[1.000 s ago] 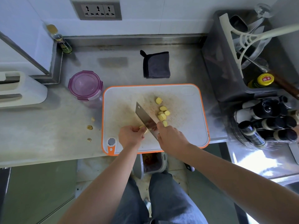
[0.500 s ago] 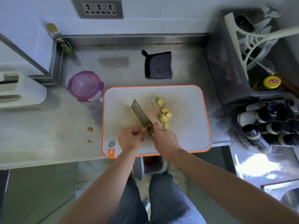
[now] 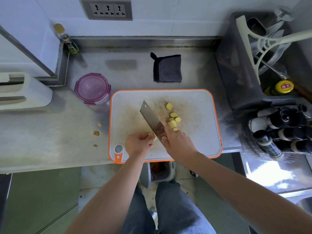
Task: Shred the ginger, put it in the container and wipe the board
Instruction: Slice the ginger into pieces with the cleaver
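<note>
A white cutting board point(image 3: 199, 132) with an orange rim lies on the steel counter. My left hand point(image 3: 137, 144) pinches a small piece of ginger point(image 3: 152, 135) near the board's front. My right hand point(image 3: 177, 142) grips the handle of a cleaver point(image 3: 151, 116), whose blade rests against the ginger and points away to the left. Several yellow ginger slices point(image 3: 173, 119) lie on the board just right of the blade. A round container with a purple lid point(image 3: 92, 89) stands shut at the board's back left corner. A dark folded cloth point(image 3: 168, 68) lies behind the board.
Three ginger scraps point(image 3: 96, 132) lie on the counter left of the board. A dark rack with utensils and a yellow-capped bottle point(image 3: 280, 87) stands at the right, with dark bottles point(image 3: 283, 130) in front of it. A white appliance point(image 3: 22, 91) sits far left. A bin point(image 3: 160, 171) stands below the counter's edge.
The cleaver's blade has shifted a little between cuts beside the held ginger. Both hands stay at the board's front; the slices and container have not moved.
</note>
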{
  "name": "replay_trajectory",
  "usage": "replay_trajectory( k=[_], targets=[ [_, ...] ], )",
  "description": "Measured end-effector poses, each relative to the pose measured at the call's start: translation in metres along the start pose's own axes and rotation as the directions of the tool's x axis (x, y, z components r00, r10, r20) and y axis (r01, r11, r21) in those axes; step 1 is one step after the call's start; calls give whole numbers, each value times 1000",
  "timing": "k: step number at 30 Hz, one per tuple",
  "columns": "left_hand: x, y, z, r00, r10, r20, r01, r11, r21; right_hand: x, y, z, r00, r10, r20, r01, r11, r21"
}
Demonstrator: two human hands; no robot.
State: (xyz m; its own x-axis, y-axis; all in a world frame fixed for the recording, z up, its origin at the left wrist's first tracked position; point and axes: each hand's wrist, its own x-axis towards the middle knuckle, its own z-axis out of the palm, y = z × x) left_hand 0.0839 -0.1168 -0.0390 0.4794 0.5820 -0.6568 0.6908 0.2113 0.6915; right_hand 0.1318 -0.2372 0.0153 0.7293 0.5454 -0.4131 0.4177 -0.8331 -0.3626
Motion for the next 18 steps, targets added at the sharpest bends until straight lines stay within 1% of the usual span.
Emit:
replay_trajectory(
  k=[7, 13, 18],
  targets=[
    [0, -1, -1, 1000, 18, 9, -18, 1000, -3, -13, 5, 1, 995, 48, 91, -43, 997, -61],
    [4, -2, -1, 999, 24, 22, -24, 1000, -1, -3, 1, 17, 995, 66, 70, -57, 991, -121],
    [7, -4, -3, 998, 52, 35, -53, 998, 30, 2, 2, 34, 997, 66, 39, -61, 990, -130]
  ],
)
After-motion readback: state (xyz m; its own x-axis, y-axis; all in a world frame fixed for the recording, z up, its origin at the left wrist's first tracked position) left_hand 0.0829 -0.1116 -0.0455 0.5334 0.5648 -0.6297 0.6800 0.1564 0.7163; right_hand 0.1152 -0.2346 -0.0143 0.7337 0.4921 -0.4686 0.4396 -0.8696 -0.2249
